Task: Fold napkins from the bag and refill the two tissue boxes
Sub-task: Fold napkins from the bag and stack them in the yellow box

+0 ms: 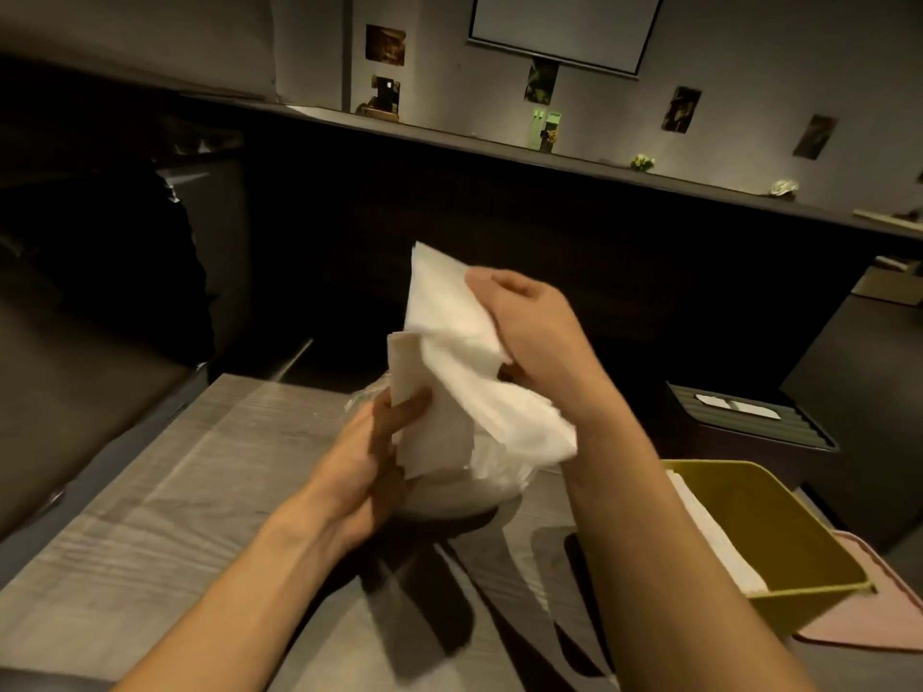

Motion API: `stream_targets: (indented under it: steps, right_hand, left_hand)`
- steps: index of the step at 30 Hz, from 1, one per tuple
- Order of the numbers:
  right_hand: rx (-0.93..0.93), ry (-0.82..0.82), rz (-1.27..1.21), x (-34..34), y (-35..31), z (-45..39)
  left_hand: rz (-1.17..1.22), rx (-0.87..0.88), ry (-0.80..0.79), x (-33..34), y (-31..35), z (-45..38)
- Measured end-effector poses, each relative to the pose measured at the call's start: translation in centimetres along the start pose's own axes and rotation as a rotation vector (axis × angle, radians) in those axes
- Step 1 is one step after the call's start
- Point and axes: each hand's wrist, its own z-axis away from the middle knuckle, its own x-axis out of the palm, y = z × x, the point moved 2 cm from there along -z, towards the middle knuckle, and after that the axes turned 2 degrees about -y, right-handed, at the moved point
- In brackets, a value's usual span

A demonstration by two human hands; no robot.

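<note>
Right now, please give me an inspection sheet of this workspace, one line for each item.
Surface: grey wood-grain table, shadows of the arms on it.
Job's things: white napkins held above the plastic bag; yellow-green box, open, napkins inside; dark box, white tissue in its slot.
Clutter: pink item under the yellow-green box.
Hands: left hand pinches a folded napkin; right hand grips a loose napkin.
Cables: nothing seen.
Surroundings: dim room, dark ledge with small items, pictures on wall.

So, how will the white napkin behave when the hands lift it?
The napkin probably stays floppy: it droops and creases between the left hand and right hand. It looks light, and likely tears if pulled hard.
</note>
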Motion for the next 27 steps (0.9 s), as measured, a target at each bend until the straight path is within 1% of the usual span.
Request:
stream_targets:
  steps: [2,6,8,9,11,14,17,19,21,22,24,27]
  right_hand:
    - [-0.014,0.086,0.098,0.0,1.8,-0.8]
    - [-0.030,0.192,0.161,0.2,3.1,-1.3]
    - [-0.086,0.222,0.171,0.0,3.2,-1.3]
    - [-0.126,0.236,0.168,-0.1,3.0,-1.3]
    - [-0.201,0.253,0.136,-0.3,2.2,-1.2]
    - [-0.262,0.268,0.080,-0.5,-0.1,-1.3]
    - [-0.364,0.295,-0.018,-0.5,-3.1,-1.8]
    - [-0.470,0.321,-0.104,-0.6,-4.9,-1.9]
    - [-0.551,0.279,-0.142,-0.6,-5.7,-1.6]
    - [-0.560,0.241,-0.145,-0.4,-5.7,-1.3]
    - [-0.515,0.170,-0.131,0.0,-4.8,-0.6]
    - [-0.418,0.108,-0.121,0.7,-2.2,0.9]
  left_hand:
    - [-0.001,-0.020,-0.013,0.3,0.0,0.2]
    - [0.022,-0.015,-0.052,0.4,0.4,0.6]
    - [-0.037,-0.010,-0.087,0.2,0.5,0.6]
    - [-0.090,-0.002,-0.078,0.1,0.4,0.6]
    - [-0.173,0.015,-0.029,0.1,-0.1,0.3]
    - [-0.142,0.003,0.045,0.1,-0.3,0.3]
    - [-0.102,-0.038,0.031,0.6,-0.1,0.4]
    - [-0.072,-0.074,0.031,0.6,-0.2,0.3]
    - [-0.054,-0.089,0.030,0.5,-0.3,0.3]
    - [-0.061,-0.093,0.021,0.3,-0.2,0.4]
    - [-0.075,-0.111,0.007,0.1,-0.2,0.4]
    - [-0.029,-0.122,0.003,0.0,-0.1,0.4]
